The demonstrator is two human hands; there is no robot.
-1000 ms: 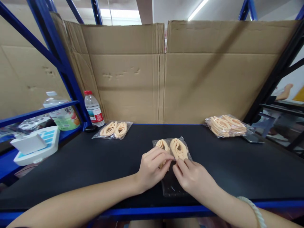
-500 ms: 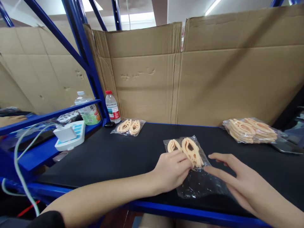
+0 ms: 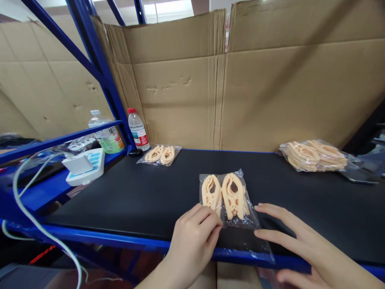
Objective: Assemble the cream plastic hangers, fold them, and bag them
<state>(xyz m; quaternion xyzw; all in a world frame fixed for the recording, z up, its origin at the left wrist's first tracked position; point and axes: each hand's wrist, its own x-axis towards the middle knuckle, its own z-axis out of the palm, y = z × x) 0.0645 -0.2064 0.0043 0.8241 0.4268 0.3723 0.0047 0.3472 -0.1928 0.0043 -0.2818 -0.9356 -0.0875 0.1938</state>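
A clear plastic bag (image 3: 246,225) lies near the front edge of the black table, its loose lower end hanging over that edge. Inside sit two beige, loop-shaped plastic pieces (image 3: 234,196) that look like folded travel hangers, side by side. My left hand (image 3: 195,235) is closed, pinching the lower left of the bag and covering the bottom of the left piece. With fingers spread, my right hand (image 3: 296,241) is at the bag's right edge, its fingertips close to or touching the film; I cannot tell which.
One similar filled bag (image 3: 160,155) lies at the back left, beside a red-capped water bottle (image 3: 138,130). A stack of bagged pieces (image 3: 314,155) is at the back right, next to a dark flat device (image 3: 357,176). Cardboard (image 3: 177,88) walls the back; a white power strip (image 3: 87,166) stands left.
The bag has come left and nearer to me, turning straighter. My left hand has shifted down and left along its lower side. My right hand stays spread by its right edge.
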